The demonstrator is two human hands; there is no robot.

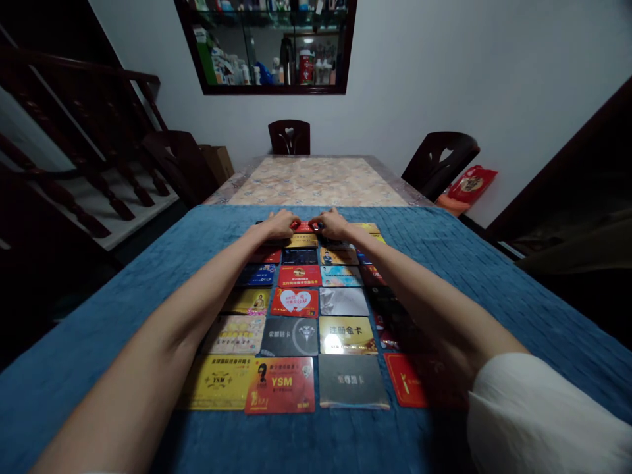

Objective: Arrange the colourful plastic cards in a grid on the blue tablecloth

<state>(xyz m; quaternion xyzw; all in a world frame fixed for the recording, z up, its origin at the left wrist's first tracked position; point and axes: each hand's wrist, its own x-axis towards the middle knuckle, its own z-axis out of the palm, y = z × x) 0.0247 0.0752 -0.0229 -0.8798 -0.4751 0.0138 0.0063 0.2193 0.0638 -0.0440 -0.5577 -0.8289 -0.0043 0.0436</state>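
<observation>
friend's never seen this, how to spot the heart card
On the blue cloth lies a grid of cards. Third row from the near edge, between a yellow card and a silver card, sits the red card. Only it bears a big white heart.

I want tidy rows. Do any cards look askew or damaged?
Only slightly: in the nearest row, the red YSM card crowds the yellow YSM card on its left, while a gap separates it from the grey card on its right. No spill or damage is visible.
</observation>
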